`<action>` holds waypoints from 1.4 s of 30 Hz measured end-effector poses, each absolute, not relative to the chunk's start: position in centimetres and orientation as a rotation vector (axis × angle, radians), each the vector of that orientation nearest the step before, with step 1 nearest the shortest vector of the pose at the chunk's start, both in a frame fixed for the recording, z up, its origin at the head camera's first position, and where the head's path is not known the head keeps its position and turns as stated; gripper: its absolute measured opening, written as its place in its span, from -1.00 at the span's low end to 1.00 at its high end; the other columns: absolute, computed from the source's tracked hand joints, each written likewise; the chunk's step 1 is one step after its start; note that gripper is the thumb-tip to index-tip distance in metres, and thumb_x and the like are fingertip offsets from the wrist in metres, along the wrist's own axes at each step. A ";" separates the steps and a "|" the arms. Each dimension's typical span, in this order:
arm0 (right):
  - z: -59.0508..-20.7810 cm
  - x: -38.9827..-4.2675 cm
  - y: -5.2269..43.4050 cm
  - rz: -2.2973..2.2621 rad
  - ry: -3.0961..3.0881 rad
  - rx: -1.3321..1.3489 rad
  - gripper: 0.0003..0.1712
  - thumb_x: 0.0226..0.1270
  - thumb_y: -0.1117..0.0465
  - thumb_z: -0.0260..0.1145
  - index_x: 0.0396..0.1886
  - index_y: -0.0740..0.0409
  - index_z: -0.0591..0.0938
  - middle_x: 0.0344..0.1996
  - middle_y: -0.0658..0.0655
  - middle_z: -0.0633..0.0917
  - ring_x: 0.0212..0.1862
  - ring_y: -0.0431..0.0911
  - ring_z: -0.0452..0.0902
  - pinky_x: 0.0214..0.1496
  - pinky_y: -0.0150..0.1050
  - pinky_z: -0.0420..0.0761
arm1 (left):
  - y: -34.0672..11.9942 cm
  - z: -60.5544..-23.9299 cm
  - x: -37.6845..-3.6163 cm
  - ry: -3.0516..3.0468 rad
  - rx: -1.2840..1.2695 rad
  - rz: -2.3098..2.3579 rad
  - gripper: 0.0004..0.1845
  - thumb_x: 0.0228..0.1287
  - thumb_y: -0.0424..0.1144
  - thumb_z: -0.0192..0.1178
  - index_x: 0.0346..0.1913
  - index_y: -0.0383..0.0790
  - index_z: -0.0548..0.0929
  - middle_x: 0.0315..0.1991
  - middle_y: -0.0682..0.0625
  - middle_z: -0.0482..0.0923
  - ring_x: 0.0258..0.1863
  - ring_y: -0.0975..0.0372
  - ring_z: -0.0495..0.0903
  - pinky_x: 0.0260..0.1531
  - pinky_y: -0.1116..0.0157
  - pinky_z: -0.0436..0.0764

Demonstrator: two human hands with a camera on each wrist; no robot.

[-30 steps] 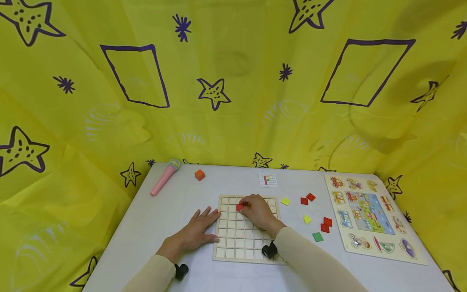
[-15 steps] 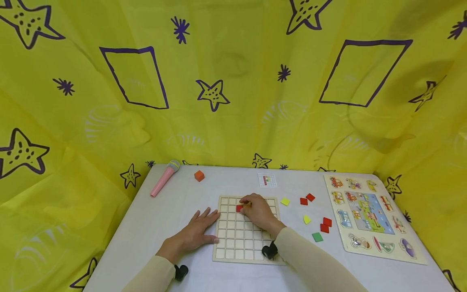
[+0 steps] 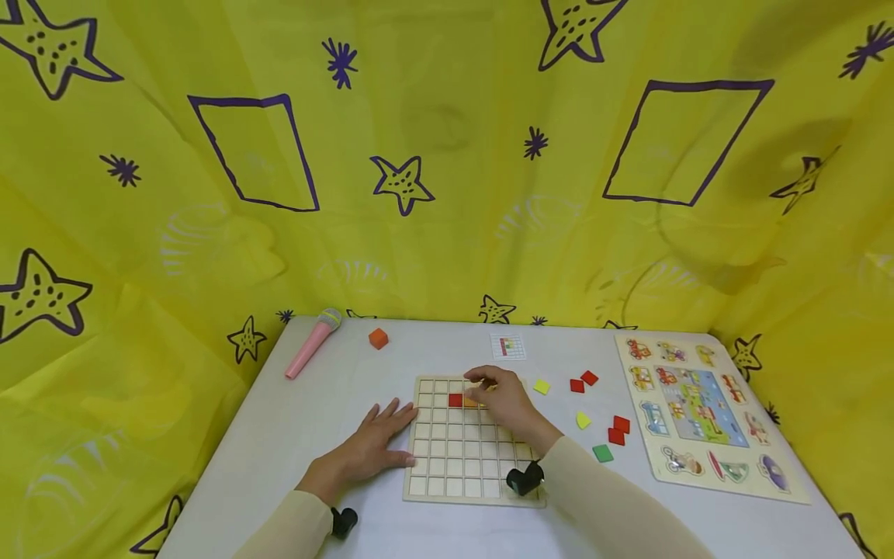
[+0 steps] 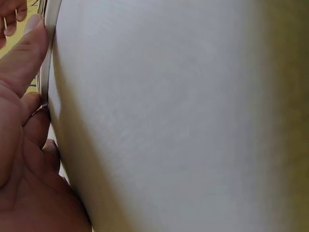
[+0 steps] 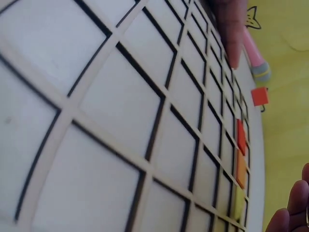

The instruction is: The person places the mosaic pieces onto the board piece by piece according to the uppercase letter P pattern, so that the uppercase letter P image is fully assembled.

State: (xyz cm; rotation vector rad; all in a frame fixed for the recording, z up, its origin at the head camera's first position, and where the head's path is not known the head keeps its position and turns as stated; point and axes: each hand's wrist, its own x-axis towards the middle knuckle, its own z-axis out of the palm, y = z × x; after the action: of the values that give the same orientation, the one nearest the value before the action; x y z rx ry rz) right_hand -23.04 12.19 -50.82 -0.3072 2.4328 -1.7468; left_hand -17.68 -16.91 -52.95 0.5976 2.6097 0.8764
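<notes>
Filling the grid board (image 3: 466, 444) with coloured tiles is the step in hand, as I judge it. A red tile (image 3: 455, 400) sits in the board's second row from the far edge, and an orange tile (image 3: 471, 402) lies in the cell just right of it. The right wrist view shows a yellow tile (image 5: 237, 203) next in that same line.

Your right hand (image 3: 506, 400) hovers arched over the board's far right cells. Its grip is loosely curled, and I cannot tell whether it has hold of anything. Your left hand (image 3: 370, 446) lies flat on the tabletop (image 3: 293, 435), fingers straight against the board's left edge, holding nothing.

The next move likely calls for a fresh piece from the loose tiles (image 3: 602, 453) on the tabletop right of the board. Check it against the pattern card (image 3: 507, 346) beyond the board's far edge, and keep your left hand steadying the frame.

A second ago your right hand covered the cell beside the red tile. Now it has drawn right and lifted, so the orange tile shows. Your left hand has stayed where it was. The pink microphone (image 3: 312, 343) and orange cube (image 3: 378, 338), far left of the board, are unmoved.
</notes>
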 end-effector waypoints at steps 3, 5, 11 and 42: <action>-50.3 -22.7 13.7 -1.746 2.447 -0.304 -0.68 0.43 0.31 0.44 0.13 0.28 0.72 -0.02 0.24 0.71 -0.10 -0.05 0.53 -0.23 -0.37 0.60 | -17.0 -53.1 -17.6 2.608 0.595 0.882 -0.03 0.31 0.09 0.43 0.66 -0.18 0.25 0.69 -0.07 0.15 0.73 -0.09 -0.11 0.69 -0.19 -0.26; -50.1 -22.5 15.1 -1.732 2.478 -0.276 -0.67 0.43 0.30 0.44 0.14 0.27 0.73 -0.04 0.20 0.72 -0.08 -0.04 0.53 -0.20 -0.38 0.60 | -17.0 -53.1 -17.6 2.607 0.594 0.881 -0.03 0.32 0.09 0.43 0.66 -0.18 0.25 0.69 -0.06 0.15 0.73 -0.09 -0.11 0.69 -0.18 -0.26; -49.6 -21.9 20.5 -1.695 2.613 -0.165 -0.64 0.42 0.31 0.45 0.15 0.34 0.71 0.00 0.29 0.76 -0.07 -0.10 0.59 -0.12 -0.42 0.63 | -17.3 -52.9 -17.5 2.605 0.612 0.893 -0.04 0.33 0.07 0.43 0.65 -0.22 0.25 0.68 -0.10 0.15 0.72 -0.12 -0.10 0.68 -0.21 -0.26; -51.9 -25.5 31.2 -1.142 2.739 0.033 -0.42 0.44 0.45 0.19 0.45 0.25 0.53 0.26 0.43 0.59 0.17 0.25 0.46 0.25 0.15 0.61 | -17.0 -52.6 -17.6 2.591 0.577 0.896 -0.04 0.31 0.07 0.44 0.66 -0.17 0.25 0.69 -0.07 0.13 0.73 -0.12 -0.14 0.67 -0.25 -0.28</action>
State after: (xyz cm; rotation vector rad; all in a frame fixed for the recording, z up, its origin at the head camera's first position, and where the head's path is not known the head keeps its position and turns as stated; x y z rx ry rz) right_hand -25.53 31.25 -51.93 0.0331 2.7392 -1.1424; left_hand -17.64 -17.00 -52.62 0.5772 2.5913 0.8960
